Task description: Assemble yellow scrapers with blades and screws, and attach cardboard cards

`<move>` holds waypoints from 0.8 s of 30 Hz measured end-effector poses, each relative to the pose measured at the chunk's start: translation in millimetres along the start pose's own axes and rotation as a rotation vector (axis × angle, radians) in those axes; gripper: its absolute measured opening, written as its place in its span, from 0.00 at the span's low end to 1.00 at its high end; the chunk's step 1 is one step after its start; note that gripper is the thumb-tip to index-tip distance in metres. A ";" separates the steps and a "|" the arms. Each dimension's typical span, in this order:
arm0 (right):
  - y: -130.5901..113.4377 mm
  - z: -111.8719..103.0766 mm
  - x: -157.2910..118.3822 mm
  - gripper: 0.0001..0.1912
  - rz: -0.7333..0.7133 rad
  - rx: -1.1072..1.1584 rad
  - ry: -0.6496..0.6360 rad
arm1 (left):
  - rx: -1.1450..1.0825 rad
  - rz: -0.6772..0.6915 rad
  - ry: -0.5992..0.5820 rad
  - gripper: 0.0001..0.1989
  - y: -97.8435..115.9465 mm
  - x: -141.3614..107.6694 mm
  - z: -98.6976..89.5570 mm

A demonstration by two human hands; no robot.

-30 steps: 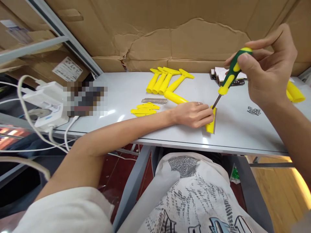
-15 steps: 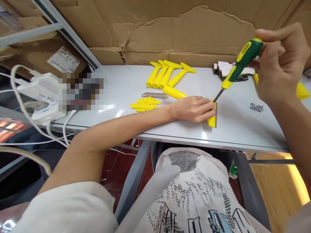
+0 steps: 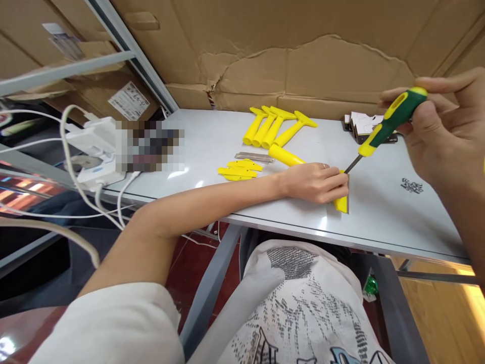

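Observation:
My left hand (image 3: 312, 183) is closed around a yellow scraper (image 3: 285, 155) and holds it down on the table. The scraper's handle shows to the left of my fingers; its flat head, with a thin metal blade along the right edge, shows beyond the fingertips. In my right hand (image 3: 445, 129) is a green and yellow screwdriver (image 3: 392, 120), gripped near the top of its handle between thumb and fingers. Its shaft slants down to the scraper head by my left fingertips; the tip's exact contact is hidden. Small screws (image 3: 411, 185) lie in a pile to the right.
Several yellow scraper bodies (image 3: 278, 126) lie at the back. A stack of metal blades (image 3: 253, 157) and some yellow plates (image 3: 240, 171) are left of my hand. Black-and-white cards (image 3: 364, 126) sit at back right; a power strip (image 3: 99, 169) with white cables is at left.
The whole view has shifted, so the table appears lower and further right. The screwdriver stays against the scraper head while my right fingers have changed position around its handle.

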State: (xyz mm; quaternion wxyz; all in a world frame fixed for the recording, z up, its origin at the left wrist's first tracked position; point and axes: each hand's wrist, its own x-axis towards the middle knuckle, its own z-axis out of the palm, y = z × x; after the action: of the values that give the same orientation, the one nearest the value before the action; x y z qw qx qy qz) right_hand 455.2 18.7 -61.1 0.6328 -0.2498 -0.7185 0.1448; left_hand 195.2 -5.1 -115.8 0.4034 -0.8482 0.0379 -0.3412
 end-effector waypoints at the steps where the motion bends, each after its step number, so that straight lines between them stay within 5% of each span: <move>1: -3.9 2.7 0.6 0.27 -0.058 0.014 0.014 | -0.002 -0.010 0.039 0.10 -0.1 0.5 0.3; 6: -14.1 5.8 -3.2 0.20 -0.254 -0.100 0.090 | -0.005 -0.022 0.073 0.11 0.3 0.8 1.5; 11: -20.7 9.4 -6.3 0.20 -0.147 0.027 -0.037 | -0.011 -0.010 0.030 0.11 -0.5 0.0 1.1; 18: -36.0 12.3 -11.6 0.12 -0.119 -0.165 0.090 | -0.045 -0.002 0.032 0.11 -2.5 2.0 0.3; 24: -44.3 17.5 -14.3 0.15 0.099 0.134 -0.054 | -0.061 0.009 -0.011 0.12 -3.1 0.9 1.2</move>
State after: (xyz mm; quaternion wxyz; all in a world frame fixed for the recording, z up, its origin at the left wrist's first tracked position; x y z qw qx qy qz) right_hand 431.3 -24.1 -52.6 0.6204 -0.2382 -0.7109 0.2303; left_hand 196.0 -2.5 -113.6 0.3790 -0.8618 0.0498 -0.3334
